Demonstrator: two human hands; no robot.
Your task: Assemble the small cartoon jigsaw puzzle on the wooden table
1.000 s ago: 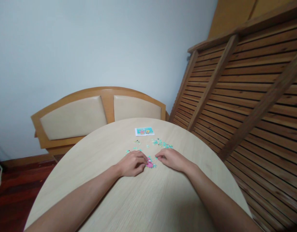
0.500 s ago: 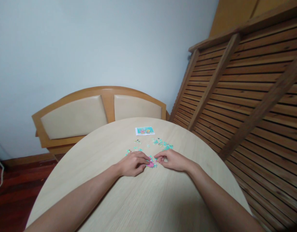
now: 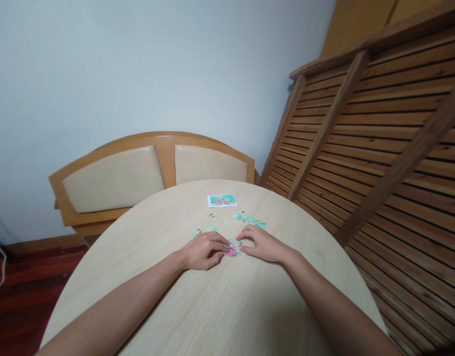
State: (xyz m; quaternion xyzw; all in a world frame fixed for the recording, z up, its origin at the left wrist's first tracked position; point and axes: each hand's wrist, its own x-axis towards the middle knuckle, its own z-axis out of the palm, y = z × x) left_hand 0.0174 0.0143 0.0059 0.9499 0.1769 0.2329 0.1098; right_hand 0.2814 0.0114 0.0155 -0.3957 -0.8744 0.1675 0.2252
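A small, partly joined jigsaw puzzle [image 3: 232, 252], pink with turquoise bits, lies flat on the round table. My left hand [image 3: 205, 250] rests at its left side, fingers stretched out and their tips touching the pink part, with the thumb apart. On the right, my right hand [image 3: 263, 243] has its thumb and fingers parted in a curve, and the thumb tip is close to the puzzle's right edge. Nothing shows between those fingers. Part of the puzzle is hidden under my left fingertips.
Loose turquoise puzzle pieces [image 3: 249, 219] lie beyond my right hand, with several more pieces [image 3: 211, 217] farther left. A picture card [image 3: 222, 200] lies near the far side of the pale table [image 3: 168, 212]. Behind stands a padded headboard [image 3: 168, 163]; wooden slats [image 3: 346, 133] lean at right.
My right thumb and fingers were close together beside the puzzle; now they have spread apart, and the fingers have lifted slightly away. My left hand stays almost where it was.
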